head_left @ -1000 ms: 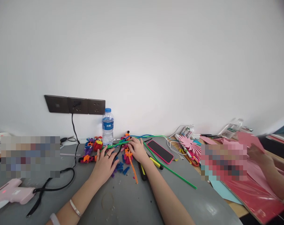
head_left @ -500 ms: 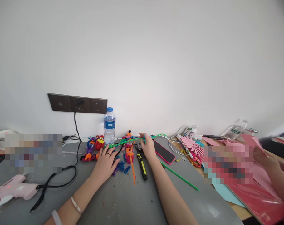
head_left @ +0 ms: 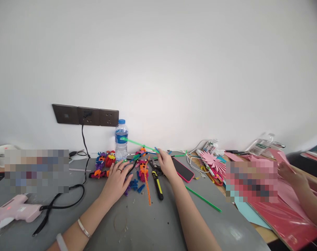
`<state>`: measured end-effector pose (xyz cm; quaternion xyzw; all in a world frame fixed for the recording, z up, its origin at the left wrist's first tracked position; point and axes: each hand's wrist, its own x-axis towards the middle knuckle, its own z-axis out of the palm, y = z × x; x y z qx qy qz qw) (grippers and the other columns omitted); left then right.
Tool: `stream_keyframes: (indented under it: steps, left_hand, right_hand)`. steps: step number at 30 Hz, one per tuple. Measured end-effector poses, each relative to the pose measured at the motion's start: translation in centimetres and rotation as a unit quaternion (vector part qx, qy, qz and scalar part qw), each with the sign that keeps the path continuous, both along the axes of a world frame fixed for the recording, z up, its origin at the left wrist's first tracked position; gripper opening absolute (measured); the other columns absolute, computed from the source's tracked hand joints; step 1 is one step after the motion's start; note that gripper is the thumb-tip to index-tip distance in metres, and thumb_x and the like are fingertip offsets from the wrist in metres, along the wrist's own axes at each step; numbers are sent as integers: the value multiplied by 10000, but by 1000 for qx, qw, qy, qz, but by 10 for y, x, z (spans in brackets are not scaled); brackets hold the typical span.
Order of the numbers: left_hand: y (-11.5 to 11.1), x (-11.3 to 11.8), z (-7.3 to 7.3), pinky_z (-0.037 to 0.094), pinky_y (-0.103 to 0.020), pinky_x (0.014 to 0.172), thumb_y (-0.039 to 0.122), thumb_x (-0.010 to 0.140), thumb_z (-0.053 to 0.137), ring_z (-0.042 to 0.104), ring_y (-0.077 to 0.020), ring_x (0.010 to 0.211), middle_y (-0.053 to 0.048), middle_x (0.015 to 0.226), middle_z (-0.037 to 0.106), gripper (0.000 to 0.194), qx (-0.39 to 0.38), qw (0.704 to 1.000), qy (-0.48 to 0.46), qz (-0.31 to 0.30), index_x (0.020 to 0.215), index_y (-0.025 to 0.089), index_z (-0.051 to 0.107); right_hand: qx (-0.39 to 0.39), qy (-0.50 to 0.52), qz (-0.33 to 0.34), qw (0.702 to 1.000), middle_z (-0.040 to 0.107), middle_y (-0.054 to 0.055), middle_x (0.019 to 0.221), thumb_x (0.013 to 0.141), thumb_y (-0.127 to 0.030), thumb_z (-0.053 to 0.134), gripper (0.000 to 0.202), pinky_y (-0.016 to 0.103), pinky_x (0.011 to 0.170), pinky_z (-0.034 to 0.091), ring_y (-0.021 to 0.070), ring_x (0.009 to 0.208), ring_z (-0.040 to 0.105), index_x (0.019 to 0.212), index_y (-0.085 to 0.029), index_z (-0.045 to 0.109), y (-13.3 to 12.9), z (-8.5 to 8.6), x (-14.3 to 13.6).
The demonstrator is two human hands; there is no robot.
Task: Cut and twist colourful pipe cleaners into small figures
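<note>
My left hand (head_left: 118, 179) lies with its fingers spread over dark and green pipe cleaners, beside small pipe-cleaner figures. Its fingertips touch things at the foot of the water bottle (head_left: 121, 141); what lies beneath them is partly hidden. My right hand (head_left: 165, 163) is closed on a green pipe cleaner (head_left: 138, 143), whose free end is blurred in front of the bottle. Blue pipe cleaner ends show by its fingertips. Between the hands are an orange and pink figure (head_left: 142, 172), an orange pipe cleaner (head_left: 148, 191) and yellow-black pliers (head_left: 157, 186).
A pink glue gun (head_left: 16, 212) with a black cord lies at left. A phone (head_left: 183, 169) rests right of my right hand, near a green pipe cleaner (head_left: 204, 199). Pink paper pieces (head_left: 213, 162) and a red sheet (head_left: 281, 219) lie farther right, where another person's hand (head_left: 291, 174) holds paper.
The green pipe cleaner that arched between both hands now has its left end free, raised toward the bottle from my right hand. My left hand has barely moved.
</note>
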<state>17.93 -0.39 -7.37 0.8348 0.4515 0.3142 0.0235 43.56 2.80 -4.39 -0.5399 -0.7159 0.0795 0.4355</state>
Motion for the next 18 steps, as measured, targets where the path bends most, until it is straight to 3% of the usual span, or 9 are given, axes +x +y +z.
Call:
stream_keyframes:
  steps: [3,5,7,10,14,18]
  left_hand:
    - [-6,0,12,419,-458,1027,323,962,408,543,-267,1220,-122,1318,587,450,-16,997,-74,-24,1402,246,362]
    - [-9,0,16,491,-380,930,337,976,377,593,-246,1168,-138,1332,577,560,-32,992,-117,-23,1486,240,168]
    - [-10,0,17,531,-326,801,356,981,356,669,-241,1032,-137,1219,651,599,-48,992,-118,-3,1510,228,103]
    - [-9,0,16,527,-287,636,390,972,361,714,-245,811,-110,982,730,548,-53,994,-86,39,1479,204,264]
    - [-5,-2,16,542,-308,714,357,967,353,711,-242,889,-89,1048,736,356,-50,991,-123,20,1243,214,527]
    - [0,-8,19,552,-304,688,386,969,332,725,-228,771,-72,912,768,307,-99,969,-227,27,1027,205,574]
  right_hand:
    - [-34,-61,64,996,598,55,836,932,-218,427,290,305,737,443,199,783,568,1084,-219,674,-4,4,-10]
    - [-59,-95,96,989,592,51,844,929,-253,481,273,309,745,445,200,794,562,1117,-238,678,-7,6,-13]
    - [-67,-103,116,986,604,56,883,908,-322,554,263,322,781,443,212,853,558,1128,-251,680,-11,9,-16]
    - [-62,-90,133,985,596,51,861,916,-390,548,264,325,794,432,214,867,549,1078,-250,703,-15,14,-18]
    - [-46,-33,129,990,535,34,750,967,-383,434,340,307,725,416,190,757,519,955,-210,727,-14,17,-18]
    - [21,94,68,993,557,43,808,972,-373,398,343,309,746,415,191,782,526,967,-200,694,-10,17,-11]
